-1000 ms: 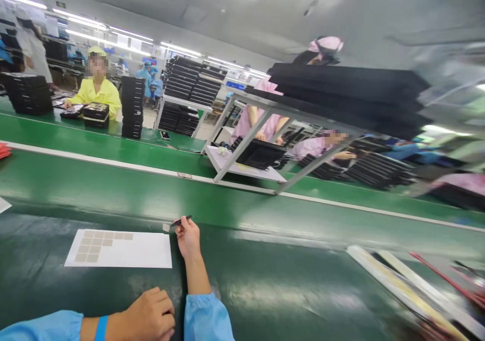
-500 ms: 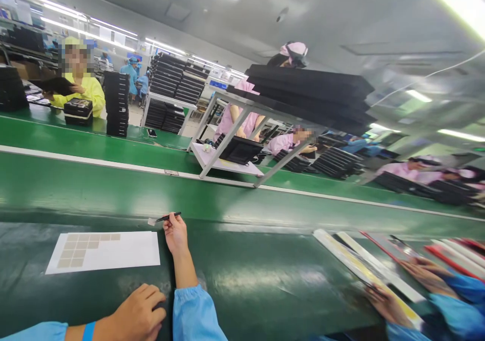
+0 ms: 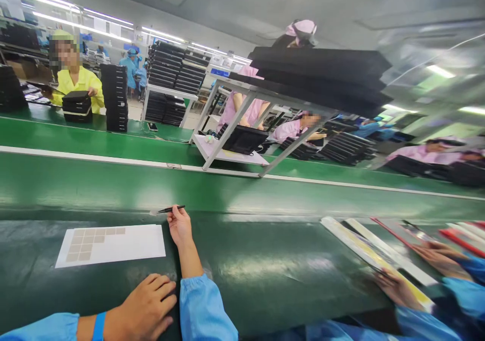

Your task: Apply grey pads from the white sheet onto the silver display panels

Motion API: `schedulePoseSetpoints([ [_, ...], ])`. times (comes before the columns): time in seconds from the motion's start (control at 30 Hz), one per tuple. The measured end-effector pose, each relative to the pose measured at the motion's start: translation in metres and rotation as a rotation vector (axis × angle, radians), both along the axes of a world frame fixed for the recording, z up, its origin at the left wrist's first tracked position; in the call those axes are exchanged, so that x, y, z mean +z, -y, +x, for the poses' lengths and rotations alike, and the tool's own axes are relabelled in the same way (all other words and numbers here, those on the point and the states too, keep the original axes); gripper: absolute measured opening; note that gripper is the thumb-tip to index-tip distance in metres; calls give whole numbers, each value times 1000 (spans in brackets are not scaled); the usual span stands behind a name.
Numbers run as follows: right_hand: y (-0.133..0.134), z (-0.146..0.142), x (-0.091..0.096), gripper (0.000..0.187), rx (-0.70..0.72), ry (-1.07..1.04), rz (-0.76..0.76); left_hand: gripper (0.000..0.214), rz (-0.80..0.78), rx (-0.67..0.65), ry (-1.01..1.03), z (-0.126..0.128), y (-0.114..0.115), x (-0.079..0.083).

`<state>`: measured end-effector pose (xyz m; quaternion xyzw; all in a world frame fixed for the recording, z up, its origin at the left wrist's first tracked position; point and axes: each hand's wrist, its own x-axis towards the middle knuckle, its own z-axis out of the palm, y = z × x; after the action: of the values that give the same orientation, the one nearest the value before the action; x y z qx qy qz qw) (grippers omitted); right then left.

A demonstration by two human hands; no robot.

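Observation:
My right hand (image 3: pixel 181 228) pinches a pair of black tweezers (image 3: pixel 172 209) over the far edge of the dark green mat. A small pale, see-through piece (image 3: pixel 153 212) sits at the tweezers' tip. Left of that hand lies a white sheet (image 3: pixel 132 242) carrying rows of grey-beige square stickers (image 3: pixel 84 240), with bare white on its right side. My left hand (image 3: pixel 146 305) rests on the mat in front of the sheet, holding nothing, its fingers loosely bent and apart.
A green conveyor belt (image 3: pixel 113 192) runs beyond the mat. Over it stands a metal rack (image 3: pixel 246 98) loaded with black trays. At right, a co-worker's hand (image 3: pixel 396 288) works by long white and yellow strips (image 3: pixel 359 245). A person in yellow (image 3: pixel 78 81) sits across.
The view has shifted slightly, so the sheet and my hands appear farther right. My right hand keeps the tweezers. Across the belt, the person in yellow has lowered a black item.

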<state>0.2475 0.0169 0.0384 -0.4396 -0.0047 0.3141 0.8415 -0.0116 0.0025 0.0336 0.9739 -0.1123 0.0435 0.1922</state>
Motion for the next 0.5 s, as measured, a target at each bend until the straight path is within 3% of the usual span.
schedulePoseSetpoints([
  [0.3, 2, -1, 5, 22, -9, 0, -76, 49, 49, -65, 13, 3, -3, 15],
  [0.5, 14, -6, 9, 47, -18, 14, -177, 43, 140, -119, 120, 2, 12, 23],
])
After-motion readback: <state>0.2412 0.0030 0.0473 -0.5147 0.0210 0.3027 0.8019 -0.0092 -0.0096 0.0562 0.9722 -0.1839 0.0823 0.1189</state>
